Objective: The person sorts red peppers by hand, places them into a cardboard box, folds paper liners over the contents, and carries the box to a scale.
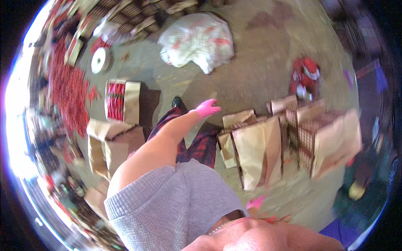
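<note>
My left hand [208, 108], in a pink glove, reaches out over my legs. Its fingers are apart, and nothing shows in them. The nearest thing to it is a tan paper bag [239, 118] in the group on the right; I see a gap between them. In that group, a larger tan bag [257, 152] with dark edges stands in front. My right hand [254, 203], also pink-gloved, hangs low beside my body below this bag. Blur and my body obscure its fingers. On the left, a tan bag [133, 102] holds several red packets [116, 101] in a row.
Tan bags with checked sides [331, 144] stand far right, and another open bag [119, 146] at left. A big whitish plastic sack [199, 42] lies ahead. Red pieces [67, 83] cover the floor at left near a white roll [99, 60]. A red bundle [305, 73] sits at right.
</note>
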